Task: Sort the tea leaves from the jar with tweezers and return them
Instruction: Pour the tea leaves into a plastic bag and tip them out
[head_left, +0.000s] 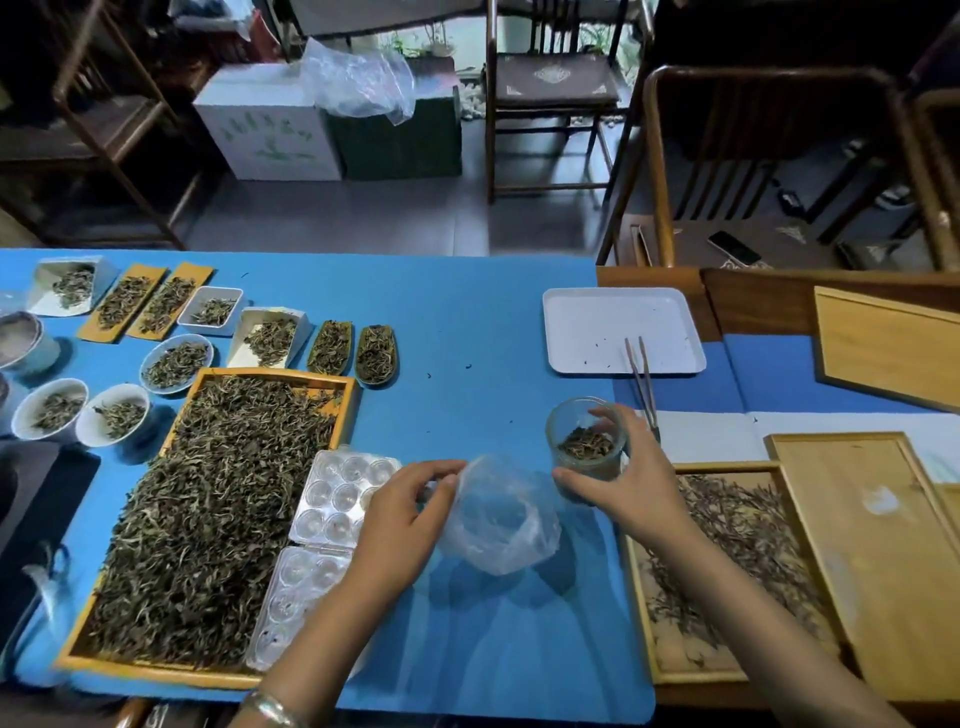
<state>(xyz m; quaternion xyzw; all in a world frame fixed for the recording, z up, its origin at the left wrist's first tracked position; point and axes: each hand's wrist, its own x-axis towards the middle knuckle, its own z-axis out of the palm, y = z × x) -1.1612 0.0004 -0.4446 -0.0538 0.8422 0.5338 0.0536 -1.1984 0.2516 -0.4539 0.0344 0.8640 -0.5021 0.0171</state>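
Right hand (621, 483) grips the jar (586, 439) of tea leaves. Tweezers (643, 387) lie just beyond it — long axis pointing away — nearer this hand. Left hand (402, 512) apparently pinches a plastic bag (501, 514).

open blue mat (467, 322) between leaf dishes (332, 347) and white tray (582, 317).

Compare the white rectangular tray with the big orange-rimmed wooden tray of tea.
The white rectangular plastic tray holds only scattered specks; the large orange-rimmed wooden tray is heaped with dried tea leaves. White lies far right, wooden near left. Slim metal tweezers lean on white only. Both rest on the blue mat.
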